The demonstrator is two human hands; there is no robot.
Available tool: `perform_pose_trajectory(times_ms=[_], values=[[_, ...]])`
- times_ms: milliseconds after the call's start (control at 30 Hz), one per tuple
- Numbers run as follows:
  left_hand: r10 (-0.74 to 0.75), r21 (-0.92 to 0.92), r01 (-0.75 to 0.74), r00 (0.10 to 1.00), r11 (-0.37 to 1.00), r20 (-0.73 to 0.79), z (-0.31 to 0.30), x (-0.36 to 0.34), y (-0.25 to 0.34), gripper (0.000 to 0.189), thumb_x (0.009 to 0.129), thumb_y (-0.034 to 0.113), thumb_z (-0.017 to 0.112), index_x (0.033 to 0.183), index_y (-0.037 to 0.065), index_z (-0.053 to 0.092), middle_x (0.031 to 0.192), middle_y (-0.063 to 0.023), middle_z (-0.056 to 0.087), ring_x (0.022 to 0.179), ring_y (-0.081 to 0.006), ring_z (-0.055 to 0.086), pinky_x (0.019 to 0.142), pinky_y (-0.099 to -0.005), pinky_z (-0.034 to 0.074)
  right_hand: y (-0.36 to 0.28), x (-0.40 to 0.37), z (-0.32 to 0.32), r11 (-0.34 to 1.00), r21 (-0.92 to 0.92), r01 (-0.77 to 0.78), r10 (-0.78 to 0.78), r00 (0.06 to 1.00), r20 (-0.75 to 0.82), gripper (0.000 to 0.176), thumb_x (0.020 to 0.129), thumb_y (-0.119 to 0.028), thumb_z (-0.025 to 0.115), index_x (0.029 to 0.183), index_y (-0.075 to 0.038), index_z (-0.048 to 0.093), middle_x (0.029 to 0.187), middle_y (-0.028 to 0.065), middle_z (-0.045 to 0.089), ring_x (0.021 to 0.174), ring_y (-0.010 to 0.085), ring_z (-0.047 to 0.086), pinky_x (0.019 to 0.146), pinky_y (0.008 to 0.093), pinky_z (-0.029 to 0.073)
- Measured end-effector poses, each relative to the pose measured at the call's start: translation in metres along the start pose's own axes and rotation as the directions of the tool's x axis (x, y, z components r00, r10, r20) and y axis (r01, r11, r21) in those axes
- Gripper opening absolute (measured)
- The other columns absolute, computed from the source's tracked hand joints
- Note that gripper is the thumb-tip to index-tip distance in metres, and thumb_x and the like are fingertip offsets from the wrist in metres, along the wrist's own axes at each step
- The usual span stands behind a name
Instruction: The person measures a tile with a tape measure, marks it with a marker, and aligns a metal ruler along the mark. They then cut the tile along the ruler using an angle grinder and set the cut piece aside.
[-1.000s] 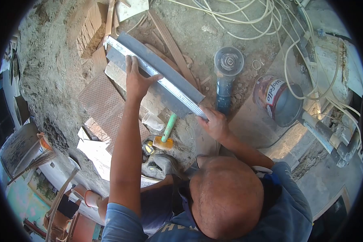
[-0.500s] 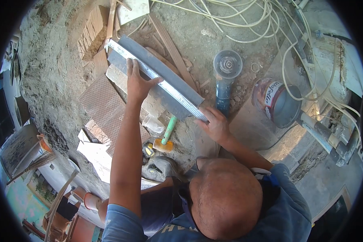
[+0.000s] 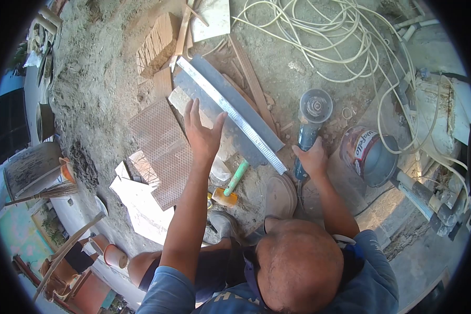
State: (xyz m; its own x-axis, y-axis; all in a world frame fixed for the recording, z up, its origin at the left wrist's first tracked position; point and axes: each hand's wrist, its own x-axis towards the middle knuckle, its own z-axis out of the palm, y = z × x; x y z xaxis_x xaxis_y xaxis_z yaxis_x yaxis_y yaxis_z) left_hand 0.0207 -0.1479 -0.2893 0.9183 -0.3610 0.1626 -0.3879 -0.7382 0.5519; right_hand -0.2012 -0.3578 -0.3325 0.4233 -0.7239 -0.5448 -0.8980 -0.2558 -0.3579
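Observation:
A long shiny metal strip (image 3: 240,123), marked along its length, lies diagonally across a dark grey tile (image 3: 204,86). My left hand (image 3: 204,136) is open over the tile's near-left side, fingers spread, thumb tip right at the strip's edge. To the right, my right hand (image 3: 313,159) is at the body of a blue-black angle grinder (image 3: 307,137), thumb across it and fingers curled at its right side. The grinder's round disc end (image 3: 316,106) points away from me. A mallet (image 3: 235,180) with a green handle and a yellow head lies below the tile.
Brown patterned tiles (image 3: 162,141) and white tile pieces (image 3: 141,201) lie left. A wood block (image 3: 158,44) and a plank (image 3: 254,83) are beyond. A labelled tin (image 3: 369,152) stands right of the grinder, below coiled pale hose (image 3: 345,29). My boots (image 3: 281,196) are close by.
My right hand has left the strip's near end and moved right onto the grinder. My left hand has lifted its fingers off the strip. The view has shifted, too.

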Motion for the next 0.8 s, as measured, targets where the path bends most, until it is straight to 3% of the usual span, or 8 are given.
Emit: perform_pose_trajectory(times_ms=[100, 233, 367, 467, 567, 633, 700, 800], values=[[0.015, -0.122, -0.021, 0.999, 0.992, -0.046, -0.004, -0.030, 0.029, 0.058, 0.080, 0.024, 0.081, 0.124, -0.002, 0.055, 0.122, -0.0223, 0.059, 0.109, -0.0363, 0.058, 0.094, -0.0443, 0.047, 0.010, 0.010, 0.012, 0.998, 0.052, -0.021, 0.022, 1.000, -0.022, 0.072, 0.067, -0.034, 0.081, 0.122, 0.003, 0.053, 0.109, 0.0253, 0.065, 0.102, 0.0399, 0.064, 0.090, 0.0491, 0.049], [0.080, -0.404, 0.025, 0.968, 0.914, 0.240, -0.006, -0.089, 0.103, 0.045, 0.081, 0.022, 0.080, 0.113, -0.001, 0.059, 0.107, -0.0197, 0.062, 0.098, -0.0348, 0.061, 0.088, -0.0423, 0.048, 0.019, 0.006, -0.013, 0.935, 0.355, -0.005, -0.025, 0.997, 0.078, 0.048, 0.066, -0.025, 0.079, 0.103, 0.003, 0.064, 0.091, 0.0201, 0.069, 0.085, 0.0331, 0.069, 0.079, 0.0418, 0.053], [0.115, -0.608, 0.468, 0.725, 0.641, 0.679, 0.021, -0.136, 0.157, 0.099, 0.064, 0.036, 0.092, 0.139, 0.001, 0.038, 0.124, -0.0206, 0.054, 0.116, -0.0317, 0.056, 0.096, -0.0420, 0.046, -0.013, -0.046, -0.079, 0.790, 0.613, 0.008, -0.128, 0.980, 0.153, 0.044, 0.070, -0.017, 0.076, 0.107, 0.003, 0.063, 0.093, 0.0125, 0.070, 0.082, 0.0228, 0.068, 0.077, 0.0372, 0.054], [0.206, -0.641, 0.655, 0.617, 0.401, 0.759, 0.030, -0.132, 0.187, 0.128, 0.052, 0.040, 0.097, 0.147, 0.002, 0.020, 0.135, -0.0207, 0.045, 0.126, -0.0294, 0.050, 0.102, -0.0399, 0.044, -0.003, -0.062, -0.101, 0.731, 0.576, 0.366, -0.371, 0.922, -0.115, 0.056, 0.076, -0.020, 0.076, 0.122, 0.004, 0.056, 0.110, 0.0138, 0.066, 0.096, 0.0210, 0.064, 0.087, 0.0375, 0.051], [0.419, -0.755, 0.577, 0.630, 0.311, 0.654, 0.018, -0.105, 0.202, 0.129, 0.052, 0.030, 0.097, 0.148, 0.000, 0.016, 0.131, -0.0206, 0.046, 0.126, -0.0325, 0.047, 0.106, -0.0390, 0.037, -0.001, -0.078, -0.125, 0.598, 0.682, 0.421, -0.377, 0.899, -0.223, 0.064, 0.088, -0.026, 0.067, 0.139, 0.004, 0.042, 0.128, 0.0163, 0.057, 0.112, 0.0218, 0.057, 0.099, 0.0377, 0.044], [0.439, -0.774, 0.550, 0.639, 0.313, 0.631, 0.010, -0.099, 0.210, 0.121, 0.057, 0.028, 0.094, 0.148, 0.000, 0.020, 0.136, -0.0192, 0.041, 0.131, -0.0296, 0.040, 0.110, -0.0376, 0.032, 0.015, -0.075, -0.151, 0.543, 0.781, 0.308, -0.340, 0.931, -0.132, 0.066, 0.101, -0.048, 0.048, 0.143, 0.003, 0.038, 0.133, 0.0173, 0.052, 0.121, 0.0215, 0.051, 0.102, 0.0367, 0.042], [0.584, -0.814, 0.558, 0.610, 0.164, 0.535, 0.023, -0.103, 0.210, 0.133, 0.066, 0.029, 0.088, 0.156, 0.001, -0.006, 0.156, -0.0246, 0.020, 0.145, -0.0281, 0.022, 0.117, -0.0366, 0.022, 0.019, -0.043, -0.158, 0.113, 0.989, -0.091, -0.596, 0.791, 0.141, 0.082, 0.099, -0.065, 0.036, 0.146, 0.002, 0.033, 0.140, 0.0216, 0.047, 0.126, 0.0308, 0.050, 0.108, 0.0418, 0.039], [0.634, -0.788, 0.514, 0.495, 0.338, 0.595, 0.021, -0.111, 0.205, 0.126, 0.073, 0.031, 0.082, 0.156, 0.002, -0.008, 0.160, -0.0194, 0.012, 0.147, -0.0260, 0.016, 0.119, -0.0354, 0.017, -0.006, -0.043, -0.146, 0.033, 0.993, -0.117, -0.491, 0.863, 0.118, 0.085, 0.096, -0.071, 0.033, 0.136, 0.003, 0.047, 0.125, 0.0197, 0.060, 0.112, 0.0314, 0.061, 0.099, 0.0424, 0.047]])
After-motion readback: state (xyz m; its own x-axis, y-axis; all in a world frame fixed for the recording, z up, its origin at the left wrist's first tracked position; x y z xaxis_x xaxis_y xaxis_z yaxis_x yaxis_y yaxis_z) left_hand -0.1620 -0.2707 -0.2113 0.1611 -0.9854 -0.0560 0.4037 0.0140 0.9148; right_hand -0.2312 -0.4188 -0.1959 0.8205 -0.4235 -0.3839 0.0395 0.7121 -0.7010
